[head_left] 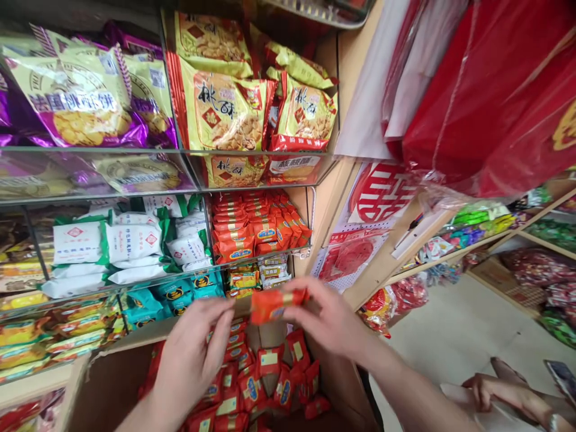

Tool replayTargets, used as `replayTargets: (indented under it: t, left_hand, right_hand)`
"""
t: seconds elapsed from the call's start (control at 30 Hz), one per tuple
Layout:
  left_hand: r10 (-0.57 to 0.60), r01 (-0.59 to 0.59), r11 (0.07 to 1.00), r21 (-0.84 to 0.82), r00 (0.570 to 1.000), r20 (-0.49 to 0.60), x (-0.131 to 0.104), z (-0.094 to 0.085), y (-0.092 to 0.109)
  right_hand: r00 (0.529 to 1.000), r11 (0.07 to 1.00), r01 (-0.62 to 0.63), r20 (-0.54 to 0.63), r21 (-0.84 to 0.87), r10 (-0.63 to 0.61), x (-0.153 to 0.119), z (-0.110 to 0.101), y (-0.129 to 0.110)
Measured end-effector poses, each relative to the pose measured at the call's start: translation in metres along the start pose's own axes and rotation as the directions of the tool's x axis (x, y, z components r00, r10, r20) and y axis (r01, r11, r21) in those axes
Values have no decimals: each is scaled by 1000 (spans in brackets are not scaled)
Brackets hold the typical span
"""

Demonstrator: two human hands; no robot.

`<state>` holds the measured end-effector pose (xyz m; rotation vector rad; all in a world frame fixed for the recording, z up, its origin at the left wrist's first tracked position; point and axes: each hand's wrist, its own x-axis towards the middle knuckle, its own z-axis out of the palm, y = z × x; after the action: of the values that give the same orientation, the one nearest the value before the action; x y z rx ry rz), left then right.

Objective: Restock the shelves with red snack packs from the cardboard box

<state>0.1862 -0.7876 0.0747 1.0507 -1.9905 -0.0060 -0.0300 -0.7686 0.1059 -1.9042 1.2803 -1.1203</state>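
Note:
My right hand (319,315) pinches a red snack packet (270,306) between thumb and fingers, above an open cardboard box (112,384). Just left of that packet is my left hand (202,342), its thumb and fingers curled close together; whether anything is between the fingertips is too small to tell. Many loose red packets (252,387) lie inside the box beneath both hands. Behind the hands, similar red packets (256,228) stand in stacked rows in a shelf compartment.
White-and-green packets (135,240) and teal packets (175,297) fill compartments at left. Larger yellow bags (227,111) sit above. Red plastic-covered items (490,102) hang at upper right. At lower right, another person's hands (504,390) are near a phone (560,378).

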Motion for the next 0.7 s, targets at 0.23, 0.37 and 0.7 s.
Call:
replayTargets:
  t: [0.23,0.37,0.7]
  left_hand:
    - [2,-131,813,567,975,222,91,32,-17]
    - [-16,-132,811,570,969,246,95,30,-22]
    - [-41,-123,836,535,958,285,94,24,-30]
  right_hand:
    - [920,929,284,-207,-236,-333,104,-17,-1]
    - [961,948,232,-97,-219,-258,130,-11,10]
    - [977,905,213,93,-368,-192,131,-31,18]
